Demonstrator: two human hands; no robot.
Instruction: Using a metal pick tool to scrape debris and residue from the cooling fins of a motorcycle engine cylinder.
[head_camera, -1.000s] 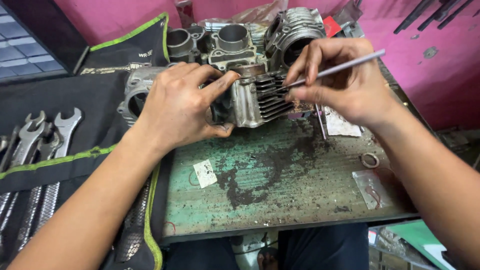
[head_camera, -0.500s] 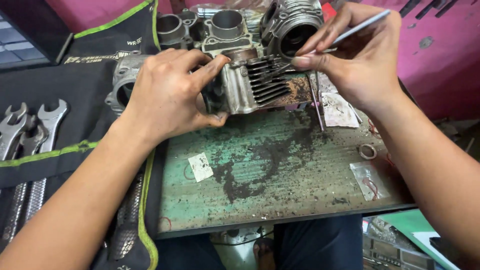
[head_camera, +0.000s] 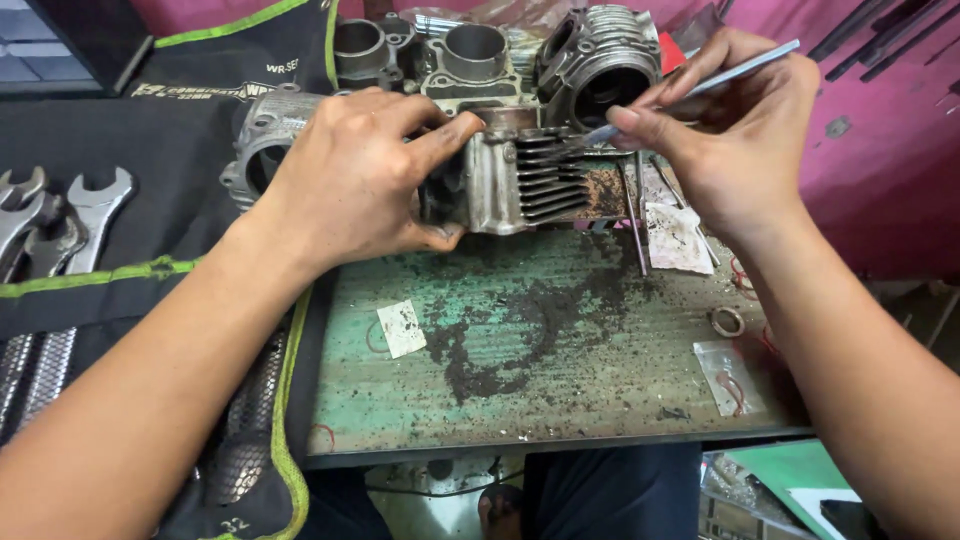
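My left hand (head_camera: 365, 170) grips a grey finned engine cylinder (head_camera: 520, 185) lying on its side on the green worn bench top (head_camera: 560, 340). My right hand (head_camera: 730, 130) pinches a thin metal scraper (head_camera: 700, 85), its tip resting on the upper fins of the cylinder. Black grit lies scattered on the bench below the cylinder.
More engine cylinders (head_camera: 475, 50) and a cylinder head (head_camera: 600, 60) stand at the back. Wrenches (head_camera: 60, 215) lie on a black tool roll (head_camera: 150, 150) at the left. A small ring (head_camera: 727, 321), a plastic bag (head_camera: 730, 378) and paper scraps (head_camera: 402, 328) lie on the bench.
The view has shifted so the bench and hands sit lower and more to the right in frame. My right hand has brought the scraper tip onto the upper fins.
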